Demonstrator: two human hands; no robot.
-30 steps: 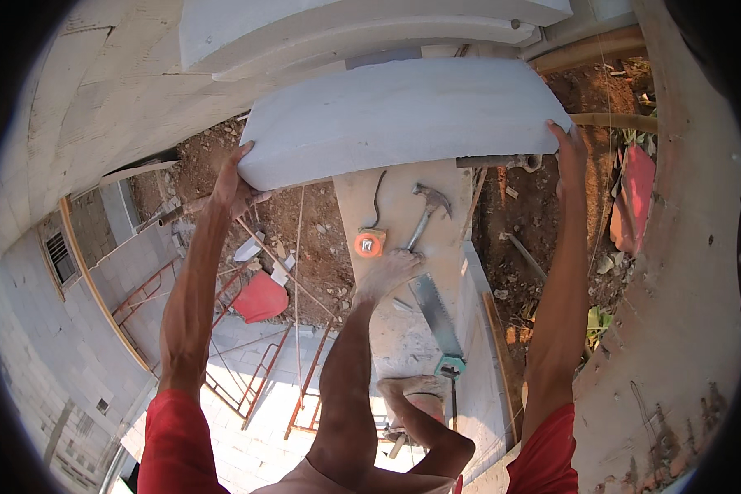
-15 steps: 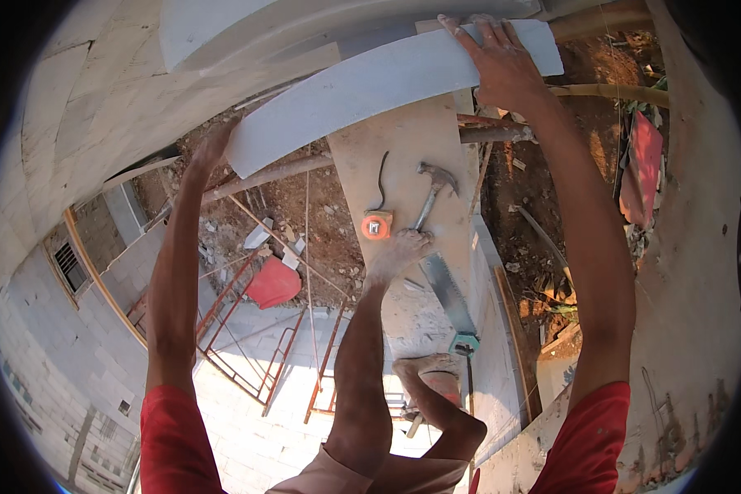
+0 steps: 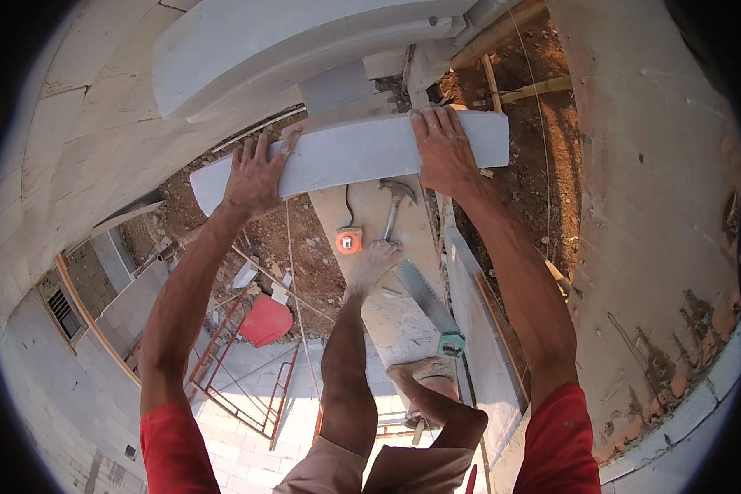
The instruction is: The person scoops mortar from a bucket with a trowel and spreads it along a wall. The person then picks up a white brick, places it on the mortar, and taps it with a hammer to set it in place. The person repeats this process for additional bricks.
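A long white block (image 3: 354, 156) spans crosswise in front of me, held at both ends. My left hand (image 3: 255, 177) grips it left of its middle, fingers over the top face. Toward the other end, my right hand (image 3: 445, 152) is closed on it the same way. Thumbs and underside are partly hidden. Below the block, a plank (image 3: 369, 216) carries a claw hammer (image 3: 397, 199), an orange tape measure (image 3: 349, 240) and a handsaw (image 3: 426, 296) with a green handle. My bare foot (image 3: 376, 259) stands by the hammer's handle.
A larger white block piece (image 3: 296, 37) lies beyond, along the left wall (image 3: 66, 107). Another wall (image 3: 642, 222) rises at right. Orange scaffold frames (image 3: 281, 395) and a red sheet-like object (image 3: 266, 320) are below left. A bamboo pole (image 3: 539, 89) crosses the far right.
The block has come nearer to me and lower in view, away from the larger white piece. My left hand has shifted from the block's end onto its top.
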